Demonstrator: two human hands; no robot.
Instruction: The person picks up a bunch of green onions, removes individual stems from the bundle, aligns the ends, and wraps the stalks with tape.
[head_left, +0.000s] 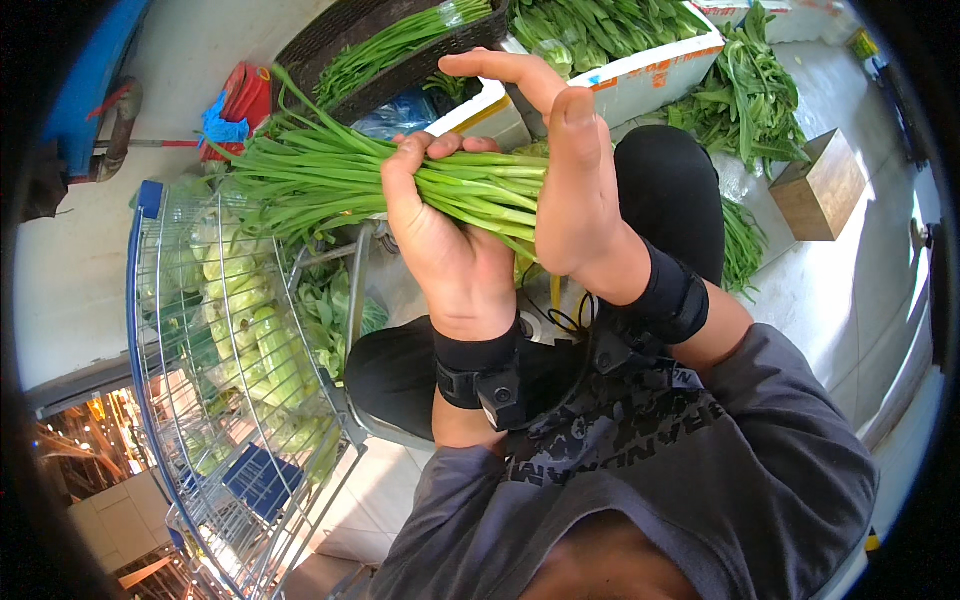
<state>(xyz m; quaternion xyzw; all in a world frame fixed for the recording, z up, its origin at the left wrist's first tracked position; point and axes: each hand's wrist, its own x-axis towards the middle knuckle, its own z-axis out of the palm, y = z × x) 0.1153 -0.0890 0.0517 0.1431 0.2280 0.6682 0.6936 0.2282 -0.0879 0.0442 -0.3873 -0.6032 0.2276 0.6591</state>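
Observation:
A thick bunch of long green chives (320, 185) lies across my left hand (450, 260), which is closed around it with the fingers wrapped over the stalks. The leafy tips fan out to the left, and the paler stem ends point right. My right hand (585, 200) is open at those stem ends, its fingers stretched out and its palm side against or very close to them. Part of the stem ends is hidden behind the right hand.
A wire shopping cart (140, 300) with bagged green vegetables (255, 330) stands at left. Ahead are a dark crate (300, 50) of green stalks and a white foam box (655, 75) of leafy greens. Loose greens (745, 100) and a wooden block (820, 187) lie at right.

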